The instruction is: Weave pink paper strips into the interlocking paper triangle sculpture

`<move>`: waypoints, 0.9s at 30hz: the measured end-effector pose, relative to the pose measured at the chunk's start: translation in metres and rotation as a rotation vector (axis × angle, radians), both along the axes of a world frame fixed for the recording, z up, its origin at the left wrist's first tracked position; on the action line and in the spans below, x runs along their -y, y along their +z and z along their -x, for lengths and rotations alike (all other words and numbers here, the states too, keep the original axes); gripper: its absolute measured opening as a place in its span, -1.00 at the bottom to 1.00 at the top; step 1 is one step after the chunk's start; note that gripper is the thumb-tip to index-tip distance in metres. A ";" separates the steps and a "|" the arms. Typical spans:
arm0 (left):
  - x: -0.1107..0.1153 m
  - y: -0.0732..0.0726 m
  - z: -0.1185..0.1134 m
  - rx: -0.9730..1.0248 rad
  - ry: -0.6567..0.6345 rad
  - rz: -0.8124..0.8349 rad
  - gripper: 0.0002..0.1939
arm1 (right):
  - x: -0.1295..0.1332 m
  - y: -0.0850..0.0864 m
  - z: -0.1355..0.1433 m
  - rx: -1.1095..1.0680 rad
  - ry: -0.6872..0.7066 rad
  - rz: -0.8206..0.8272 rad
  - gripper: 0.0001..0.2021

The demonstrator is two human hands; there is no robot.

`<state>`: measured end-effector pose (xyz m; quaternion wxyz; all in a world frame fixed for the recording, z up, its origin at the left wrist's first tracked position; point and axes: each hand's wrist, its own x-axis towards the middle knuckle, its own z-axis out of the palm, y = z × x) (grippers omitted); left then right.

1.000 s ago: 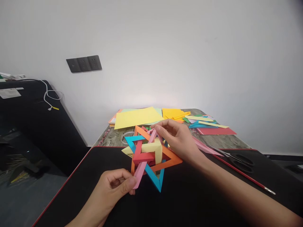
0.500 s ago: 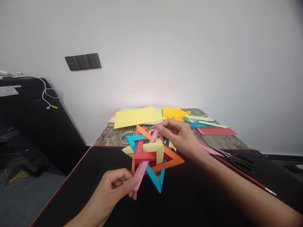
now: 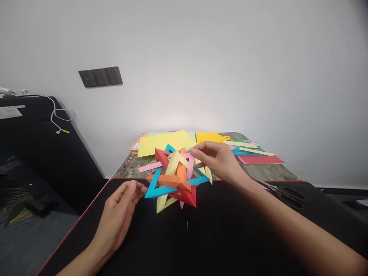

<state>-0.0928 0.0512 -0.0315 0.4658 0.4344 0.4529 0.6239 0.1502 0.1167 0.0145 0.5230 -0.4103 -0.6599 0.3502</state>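
Note:
A woven paper star (image 3: 171,180) of interlocked folded strips in blue, red, orange, pale yellow and pink is held up over the black mat (image 3: 224,237). My right hand (image 3: 220,159) pinches a pink corner at its upper right between thumb and fingers. At the lower left, my left hand (image 3: 120,209) has its fingers loosely bent and its thumb away from the star. Its fingertips reach the blue corner; whether they touch cannot be told. A loose pink strip end (image 3: 150,166) juts out to the left. Below the star, a thin blue sliver (image 3: 188,225) lies on the mat.
Behind the star, yellow sheets (image 3: 163,142) and orange-yellow paper (image 3: 211,137) lie on the wooden table (image 3: 129,168). Red paper (image 3: 264,159) with strips on it is at the right. Scissors (image 3: 284,193) lie beyond my right forearm. A black cabinet (image 3: 43,138) stands left.
The star has been turned, so a different face shows. My left hand has let go of the pink strip and moved left and up. My right hand still pinches at the top.

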 end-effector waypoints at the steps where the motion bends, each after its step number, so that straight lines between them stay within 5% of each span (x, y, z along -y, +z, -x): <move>1: -0.002 -0.002 0.002 0.013 0.056 0.032 -0.72 | -0.002 -0.001 0.003 0.014 -0.036 -0.038 -0.76; 8: -0.005 -0.005 0.005 -0.027 0.025 0.176 -0.72 | -0.023 0.002 0.023 0.045 -0.164 -0.135 -0.77; 15: 0.005 -0.014 -0.016 -0.493 -0.238 0.128 -0.71 | -0.025 0.002 0.027 0.025 -0.137 -0.110 -0.75; 27: 0.001 -0.021 -0.024 -0.458 -0.045 0.086 -0.74 | -0.008 0.001 0.041 -0.031 -0.082 -0.153 -0.79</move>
